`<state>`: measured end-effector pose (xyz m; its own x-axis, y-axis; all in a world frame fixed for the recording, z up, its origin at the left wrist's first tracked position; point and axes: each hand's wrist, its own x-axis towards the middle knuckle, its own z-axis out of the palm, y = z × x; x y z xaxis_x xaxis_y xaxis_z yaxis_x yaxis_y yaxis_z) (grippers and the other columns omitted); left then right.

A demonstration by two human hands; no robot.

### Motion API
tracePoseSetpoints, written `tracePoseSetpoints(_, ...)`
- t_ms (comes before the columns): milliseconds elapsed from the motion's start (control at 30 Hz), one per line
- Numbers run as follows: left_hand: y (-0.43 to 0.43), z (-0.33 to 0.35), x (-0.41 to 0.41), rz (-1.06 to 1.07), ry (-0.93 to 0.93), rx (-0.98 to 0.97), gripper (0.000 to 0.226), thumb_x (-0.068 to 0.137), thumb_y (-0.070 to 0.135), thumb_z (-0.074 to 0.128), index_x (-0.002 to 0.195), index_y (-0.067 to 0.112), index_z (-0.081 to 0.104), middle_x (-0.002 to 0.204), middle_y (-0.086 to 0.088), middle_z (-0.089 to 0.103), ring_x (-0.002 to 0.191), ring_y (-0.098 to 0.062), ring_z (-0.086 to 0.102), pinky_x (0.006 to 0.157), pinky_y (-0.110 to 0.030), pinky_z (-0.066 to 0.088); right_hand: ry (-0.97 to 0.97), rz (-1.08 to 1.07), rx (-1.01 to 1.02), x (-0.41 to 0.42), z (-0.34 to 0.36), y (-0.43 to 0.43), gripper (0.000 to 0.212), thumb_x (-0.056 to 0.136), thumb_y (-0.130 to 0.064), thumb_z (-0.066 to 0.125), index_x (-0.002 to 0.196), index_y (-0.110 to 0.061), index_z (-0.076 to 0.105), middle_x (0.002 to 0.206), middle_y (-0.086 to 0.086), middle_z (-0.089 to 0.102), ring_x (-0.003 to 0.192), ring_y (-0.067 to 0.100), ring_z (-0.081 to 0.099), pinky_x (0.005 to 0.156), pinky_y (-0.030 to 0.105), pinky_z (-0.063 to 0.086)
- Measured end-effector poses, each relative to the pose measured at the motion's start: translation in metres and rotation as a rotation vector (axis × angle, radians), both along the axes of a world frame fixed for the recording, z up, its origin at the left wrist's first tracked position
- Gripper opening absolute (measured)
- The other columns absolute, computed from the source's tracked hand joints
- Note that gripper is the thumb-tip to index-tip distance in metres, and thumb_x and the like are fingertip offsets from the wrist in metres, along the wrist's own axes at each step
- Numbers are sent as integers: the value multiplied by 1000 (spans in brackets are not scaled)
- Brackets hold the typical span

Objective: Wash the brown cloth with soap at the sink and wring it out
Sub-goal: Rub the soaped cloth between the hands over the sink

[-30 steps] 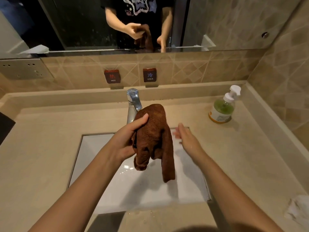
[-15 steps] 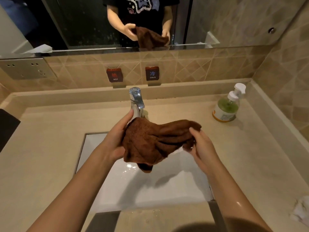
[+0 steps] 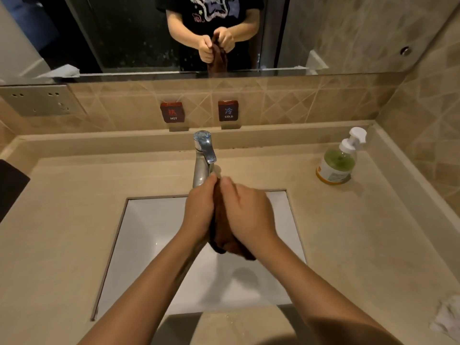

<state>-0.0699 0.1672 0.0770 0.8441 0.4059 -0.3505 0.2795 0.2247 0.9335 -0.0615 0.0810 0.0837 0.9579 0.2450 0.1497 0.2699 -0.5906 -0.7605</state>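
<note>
Over the white sink (image 3: 149,232), head view: the left hand (image 3: 199,210) and right hand (image 3: 249,215) clamp side by side round one brown cloth (image 3: 220,235). It is bunched into a roll, its long axis running from the single faucet (image 3: 202,158) toward the person, near end poking out below the wrists. One soap bottle (image 3: 337,161) stands well apart on the tabletop (image 3: 348,245). Open basin flanks both hands.

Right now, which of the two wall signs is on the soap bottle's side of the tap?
The blue COLD sign, right of the tap, toward the soap bottle; the red HOT sign is left.
</note>
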Motion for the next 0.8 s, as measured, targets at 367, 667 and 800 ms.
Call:
tracePoseSetpoints(367, -7, 5, 10, -24, -37, -19, 17, 93, 17, 47, 82, 9, 58, 72, -14, 50, 59, -16, 48, 46, -20, 41, -33, -59, 90, 3, -5, 3, 52, 99, -35, 35, 57, -14, 57, 54, 1, 55, 53, 18, 51, 52, 30, 35)
tracePoseSetpoints(667, -13, 7, 4, -53, -17, -105, 20, 90, 18, 52, 74, 9, 58, 64, -9, 53, 58, -16, 53, 52, -25, 43, 23, -138, 141, 23, -3, -1, 53, 98, -34, 36, 50, -15, 47, 52, 1, 50, 53, 17, 46, 56, 29, 32)
tracePoseSetpoints(800, -17, 8, 1, -63, -19, -223, 26, 92, 15, 51, 66, 13, 53, 53, -3, 51, 47, -10, 50, 41, -18, 41, -91, -191, 68, 15, 2, 9, 51, 99, -34, 35, 60, -7, 55, 58, 6, 55, 56, 23, 49, 51, 30, 31)
